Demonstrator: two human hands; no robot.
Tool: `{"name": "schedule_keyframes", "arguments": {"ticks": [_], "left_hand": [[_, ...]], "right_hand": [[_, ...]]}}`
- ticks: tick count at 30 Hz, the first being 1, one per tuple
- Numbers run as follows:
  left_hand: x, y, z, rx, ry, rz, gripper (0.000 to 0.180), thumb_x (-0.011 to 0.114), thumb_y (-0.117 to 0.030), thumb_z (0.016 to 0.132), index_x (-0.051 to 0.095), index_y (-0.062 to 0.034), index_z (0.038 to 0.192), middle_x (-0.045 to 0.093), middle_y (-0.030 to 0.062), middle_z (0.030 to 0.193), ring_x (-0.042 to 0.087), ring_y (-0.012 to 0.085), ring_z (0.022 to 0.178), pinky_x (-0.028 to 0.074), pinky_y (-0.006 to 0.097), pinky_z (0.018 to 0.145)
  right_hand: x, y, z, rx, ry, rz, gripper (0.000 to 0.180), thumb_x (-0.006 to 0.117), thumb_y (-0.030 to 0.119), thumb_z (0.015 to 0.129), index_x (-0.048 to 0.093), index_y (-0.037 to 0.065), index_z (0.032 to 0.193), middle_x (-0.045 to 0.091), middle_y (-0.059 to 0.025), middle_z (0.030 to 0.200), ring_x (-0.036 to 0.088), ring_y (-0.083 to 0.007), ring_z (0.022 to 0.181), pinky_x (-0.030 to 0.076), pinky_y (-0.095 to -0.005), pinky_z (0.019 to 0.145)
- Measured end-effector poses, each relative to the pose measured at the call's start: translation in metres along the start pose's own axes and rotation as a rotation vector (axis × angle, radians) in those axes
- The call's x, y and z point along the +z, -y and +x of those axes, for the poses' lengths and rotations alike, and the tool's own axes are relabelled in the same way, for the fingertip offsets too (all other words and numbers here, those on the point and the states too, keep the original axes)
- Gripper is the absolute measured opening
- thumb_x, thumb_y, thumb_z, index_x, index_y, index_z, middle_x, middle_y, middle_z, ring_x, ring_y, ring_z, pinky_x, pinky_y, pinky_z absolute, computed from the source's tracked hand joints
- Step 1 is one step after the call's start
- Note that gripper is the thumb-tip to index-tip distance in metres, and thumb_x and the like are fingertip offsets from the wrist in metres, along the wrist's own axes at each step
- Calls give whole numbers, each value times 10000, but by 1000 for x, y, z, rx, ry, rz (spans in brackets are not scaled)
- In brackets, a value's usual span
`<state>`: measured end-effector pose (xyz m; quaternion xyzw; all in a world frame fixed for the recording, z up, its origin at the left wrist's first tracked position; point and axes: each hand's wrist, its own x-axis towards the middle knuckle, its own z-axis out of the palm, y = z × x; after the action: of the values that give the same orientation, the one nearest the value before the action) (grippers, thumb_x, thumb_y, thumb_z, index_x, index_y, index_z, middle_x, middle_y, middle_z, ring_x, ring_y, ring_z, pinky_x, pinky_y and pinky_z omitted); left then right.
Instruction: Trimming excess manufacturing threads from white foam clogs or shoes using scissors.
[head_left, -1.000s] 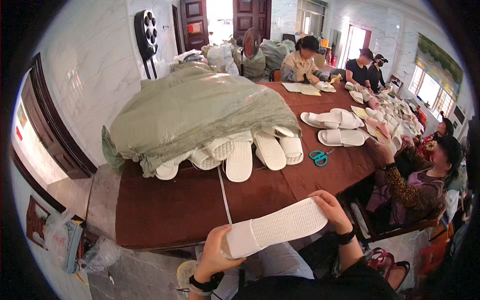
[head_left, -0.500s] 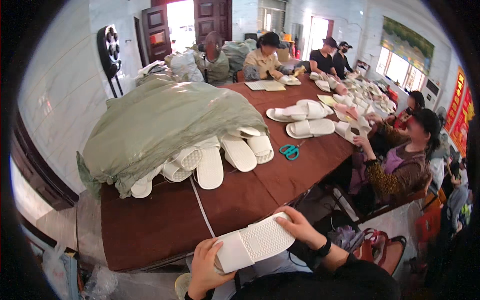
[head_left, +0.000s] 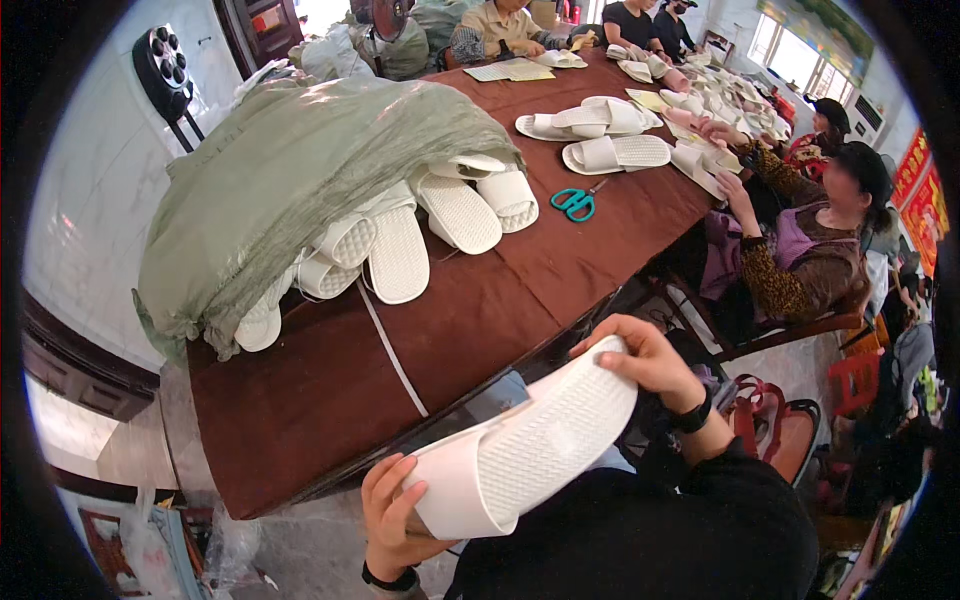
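Gripping a white slipper (head_left: 525,450) sole-up, left hand (head_left: 392,510) curled around its strap end, right hand (head_left: 640,360) clasping the other end, just off the brown tabletop's (head_left: 480,300) near edge.

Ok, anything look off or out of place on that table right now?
Mostly tidy. White slippers spill loosely, some soles up, from the open green sack onto the brown table. The white slipper held by the left hand and right hand looks undamaged.

Big grey-green woven sack (head_left: 290,170) lying on bench (head_left: 300,400), left-centre, mouth open. Red sign (head_left: 918,190) with yellow marks on far right wall. No screens visible.
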<state>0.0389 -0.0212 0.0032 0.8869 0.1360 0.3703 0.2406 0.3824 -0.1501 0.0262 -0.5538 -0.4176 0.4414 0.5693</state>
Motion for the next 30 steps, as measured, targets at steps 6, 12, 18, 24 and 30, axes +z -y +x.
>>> {"name": "schedule_keyframes", "arguments": {"ticks": [6,12,18,24,30], "left_hand": [[7,-19,2,-60,29,80,798,848,-270,583,437,-75,1239,459,167,1277,457,377,1145,405,462,931],[18,-17,5,-32,38,60,894,853,-385,565,431,-21,1264,456,204,1251,445,404,1138,367,504,955],[23,-14,26,37,45,171,838,844,-346,558,468,-12,1228,510,203,1187,500,400,1067,410,490,917],[27,2,36,-86,139,-94,937,863,-301,544,410,-1,1307,444,221,1293,428,391,1199,358,465,1001],[34,-4,37,-241,-123,49,853,829,-230,650,383,12,1335,406,217,1345,400,339,1243,352,441,1010]], "right_hand": [[49,-17,2,-177,21,50,229,550,133,916,512,-1,1098,538,-121,1214,506,-187,1121,395,-336,953],[43,-21,-3,-205,39,-68,282,515,191,942,511,-1,1150,547,-115,1199,503,-190,1135,387,-328,961],[35,-24,-10,116,135,-173,375,557,253,929,482,2,1198,565,-90,1092,516,-143,1043,424,-287,878],[-8,-137,-8,435,358,454,511,593,234,910,398,-9,1315,560,-51,1156,556,-119,1018,480,-262,845],[-68,-52,50,-28,98,615,708,659,373,833,360,2,1357,514,-80,1293,519,-182,1154,424,-358,987]]}}
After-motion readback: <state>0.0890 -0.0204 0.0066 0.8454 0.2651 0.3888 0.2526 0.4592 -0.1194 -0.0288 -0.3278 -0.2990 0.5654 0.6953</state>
